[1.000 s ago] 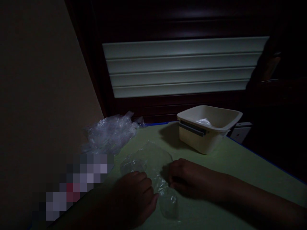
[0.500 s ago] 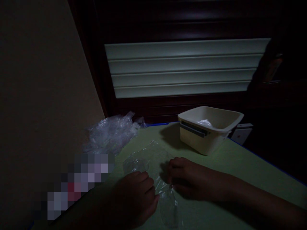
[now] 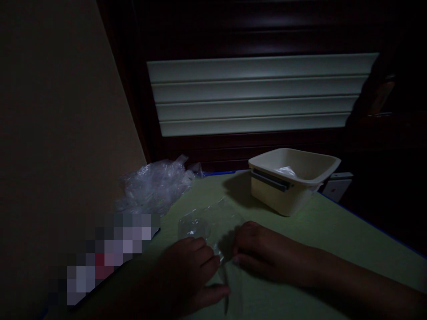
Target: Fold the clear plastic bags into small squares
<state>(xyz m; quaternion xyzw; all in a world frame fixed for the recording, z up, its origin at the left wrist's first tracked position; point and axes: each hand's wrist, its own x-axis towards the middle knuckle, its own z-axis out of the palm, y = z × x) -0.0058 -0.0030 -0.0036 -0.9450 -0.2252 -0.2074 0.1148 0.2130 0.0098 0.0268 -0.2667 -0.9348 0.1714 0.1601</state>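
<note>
The right hand (image 3: pixel 262 251) pinches the clear plastic bag (image 3: pixel 196 226) while the left hand (image 3: pixel 195 271), thumb spread, rests unclenched on it, nearer than the cream tub (image 3: pixel 271 195) and left of it, with crumpled plastic (image 3: pixel 155 184) farther left of the tub.

"Where have we got the tub (image 3: pixel 273 197)?"

"At our table's (image 3: pixel 336 242) far right corner, with some wrapping (image 3: pixel 286 171) inside."

"And behind it?"

"We can see a box (image 3: pixel 336 186) just beyond the right edge, partly hidden by the tub."

"What about our heap of plastic (image 3: pixel 156 184)?"

"At the far left corner, beside the wall (image 3: pixel 66 111). Past the far edge stands a panel (image 3: pixel 253 95)."

"And nearest us?"

"A bag (image 3: pixel 196 226) lies towards the near edge, before both tub and heap. We have our left hand (image 3: pixel 193 271) at its left side, our right hand (image 3: pixel 258 249) at its right."
</note>
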